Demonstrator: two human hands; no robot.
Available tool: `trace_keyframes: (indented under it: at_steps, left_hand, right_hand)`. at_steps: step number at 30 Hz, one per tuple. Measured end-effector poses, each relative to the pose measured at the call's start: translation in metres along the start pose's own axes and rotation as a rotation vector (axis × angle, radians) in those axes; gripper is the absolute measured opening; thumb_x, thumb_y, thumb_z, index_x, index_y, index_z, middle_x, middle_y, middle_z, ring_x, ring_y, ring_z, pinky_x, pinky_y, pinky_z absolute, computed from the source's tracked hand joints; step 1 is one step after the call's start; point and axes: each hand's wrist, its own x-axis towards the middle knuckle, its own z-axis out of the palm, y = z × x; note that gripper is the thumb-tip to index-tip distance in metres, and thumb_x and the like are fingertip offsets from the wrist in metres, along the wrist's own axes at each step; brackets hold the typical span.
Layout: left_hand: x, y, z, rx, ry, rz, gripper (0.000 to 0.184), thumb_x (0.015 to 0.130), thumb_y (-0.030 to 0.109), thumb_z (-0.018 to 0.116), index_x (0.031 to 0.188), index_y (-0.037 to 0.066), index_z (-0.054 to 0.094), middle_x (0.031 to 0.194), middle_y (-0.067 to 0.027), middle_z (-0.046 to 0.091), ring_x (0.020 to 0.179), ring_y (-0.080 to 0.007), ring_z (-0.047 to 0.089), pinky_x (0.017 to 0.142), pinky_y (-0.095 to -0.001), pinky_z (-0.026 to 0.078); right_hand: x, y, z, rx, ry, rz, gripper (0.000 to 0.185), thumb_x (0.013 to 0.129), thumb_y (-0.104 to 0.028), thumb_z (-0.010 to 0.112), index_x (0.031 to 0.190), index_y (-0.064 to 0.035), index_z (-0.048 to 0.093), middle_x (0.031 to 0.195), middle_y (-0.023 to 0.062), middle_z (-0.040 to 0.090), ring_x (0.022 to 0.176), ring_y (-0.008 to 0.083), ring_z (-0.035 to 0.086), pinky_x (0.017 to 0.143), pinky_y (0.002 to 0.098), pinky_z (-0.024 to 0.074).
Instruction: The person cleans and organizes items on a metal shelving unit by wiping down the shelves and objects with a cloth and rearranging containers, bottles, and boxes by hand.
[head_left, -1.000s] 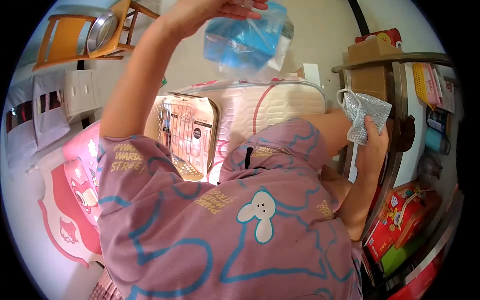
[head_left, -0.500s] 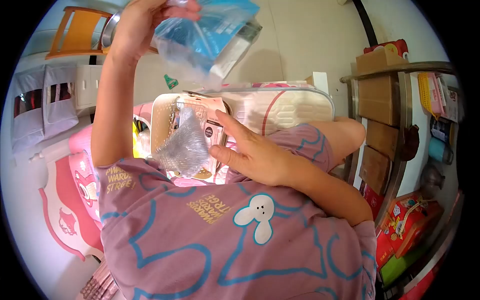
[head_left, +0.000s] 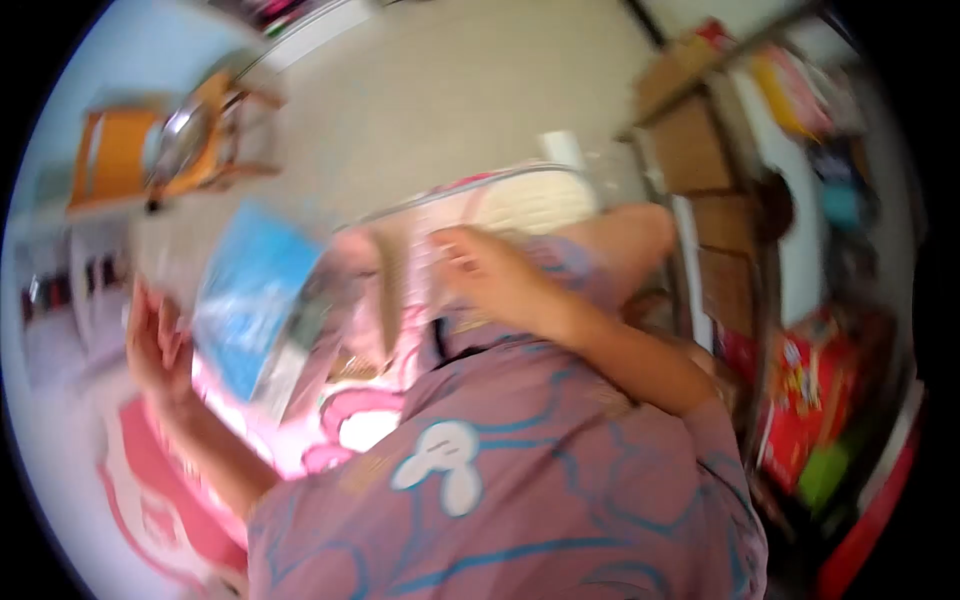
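My left hand [head_left: 158,340] is on the left, its curled fingers at the edge of a clear plastic bag with a blue panel [head_left: 248,295]. The bag hangs tilted, and a whitish strip runs along its lower right edge. Behind it, partly covered, stands the beige basket [head_left: 390,300], with something pinkish at its top. My right hand [head_left: 488,275] is to the right of the basket, above my lap, with its fingers bent. Blur hides whether it grips anything. The bubble wrap cannot be made out.
A pink patterned cover [head_left: 365,425] lies under the basket, and a pale quilted mat [head_left: 530,205] beyond it. At the upper left stands a wooden chair [head_left: 115,155] with a metal bowl [head_left: 182,138]. Cardboard boxes [head_left: 690,150] fill the rack on the right.
The view has swung and blurred. My left hand has come down and left with the blue bag, which now covers part of the basket. My right hand's fingers, spread before, are now bent.
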Motion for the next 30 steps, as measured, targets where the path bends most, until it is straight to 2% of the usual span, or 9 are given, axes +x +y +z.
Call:
trace_keyframes:
  at_steps: [2,5,7,10,14,17,21,25,30]
  left_hand:
    - [0.006,-0.036,-0.054,0.019,-0.133,-0.039,0.021,0.104,0.020,0.040,0.112,0.010,0.056,0.086,-0.0023,0.062,0.042,-0.0025,0.037,0.031,-0.0172,0.027]
    - [0.000,-0.055,-0.055,0.230,0.376,-0.214,0.020,0.100,0.028,0.050,0.089,0.014,0.059,0.074,-0.0021,0.063,0.042,-0.0015,0.041,0.033,-0.0171,0.025]
    - [0.026,-0.043,-0.081,0.362,-0.019,-0.333,0.025,0.098,0.028,0.053,0.092,0.007,0.064,0.078,-0.0035,0.066,0.051,-0.0088,0.053,0.043,-0.0210,0.040]
    - [0.033,-0.003,0.003,1.289,0.183,-0.490,0.033,0.094,0.027,0.059,0.114,0.001,0.060,0.090,-0.0170,0.068,0.081,-0.0302,0.067,0.075,-0.0507,0.055]
    - [0.084,0.033,0.008,1.812,-0.133,0.507,0.028,0.098,0.025,0.055,0.103,-0.002,0.064,0.089,-0.0078,0.069,0.073,-0.0183,0.063,0.066,-0.0285,0.050]
    - [0.092,0.002,0.153,1.475,-0.136,0.670,0.031,0.098,0.022,0.056,0.115,-0.004,0.059,0.103,-0.0123,0.066,0.092,-0.0182,0.060,0.080,-0.0311,0.048]
    - [0.090,-0.092,0.292,1.301,-0.607,0.423,0.021,0.095,0.013,0.058,0.113,0.004,0.063,0.105,-0.0098,0.066,0.098,-0.0208,0.064,0.083,-0.0322,0.050]
    - [0.076,-0.228,0.385,1.407,-1.174,0.773,0.030,0.086,0.015,0.066,0.113,0.003,0.064,0.126,-0.0175,0.059,0.116,-0.0344,0.055,0.098,-0.0405,0.045]
    - [0.051,-0.344,0.449,1.160,-1.317,0.682,0.032,0.088,0.017,0.063,0.117,0.002,0.063,0.127,-0.0202,0.057,0.117,-0.0370,0.054,0.099,-0.0409,0.045]
  right_hand:
    - [-0.015,0.011,0.003,0.035,0.044,-0.050,0.032,0.090,-0.013,0.059,0.120,-0.0018,0.056,0.111,0.0159,0.061,0.099,0.0262,0.062,0.085,0.0371,0.0510]
    - [-0.024,0.021,-0.002,-0.083,0.065,-0.080,0.031,0.088,-0.015,0.056,0.115,-0.0017,0.058,0.113,0.0197,0.060,0.106,0.0343,0.058,0.092,0.0402,0.0461]
    - [-0.041,0.026,-0.032,-0.020,0.163,-0.080,0.029,0.088,-0.016,0.056,0.110,0.0007,0.060,0.114,0.0217,0.060,0.106,0.0366,0.058,0.094,0.0412,0.0453]
    - [-0.075,0.041,-0.105,-0.038,0.339,0.003,0.029,0.087,-0.012,0.056,0.113,0.0008,0.060,0.113,0.0202,0.062,0.105,0.0325,0.061,0.092,0.0394,0.0472]
    - [-0.166,0.099,-0.128,-0.172,0.838,0.052,0.025,0.087,-0.008,0.058,0.111,0.0011,0.061,0.098,0.0167,0.068,0.090,0.0262,0.066,0.081,0.0362,0.0516]
    - [-0.239,0.091,-0.176,-0.150,0.984,0.444,0.029,0.093,-0.018,0.059,0.119,-0.0069,0.061,0.108,0.0075,0.066,0.094,0.0146,0.062,0.083,0.0299,0.0497]
    - [-0.292,0.092,-0.202,-0.178,1.172,0.447,0.028,0.093,-0.019,0.059,0.118,-0.0072,0.061,0.108,0.0076,0.066,0.096,0.0150,0.062,0.085,0.0298,0.0489]
    - [-0.284,0.082,-0.224,-0.303,1.279,0.417,0.028,0.094,-0.021,0.057,0.116,-0.0062,0.061,0.106,0.0109,0.066,0.095,0.0183,0.063,0.084,0.0313,0.0490]
    - [-0.229,0.094,-0.292,-0.572,1.264,0.382,0.028,0.090,-0.025,0.060,0.111,-0.0073,0.063,0.108,0.0129,0.064,0.100,0.0290,0.060,0.088,0.0374,0.0476]
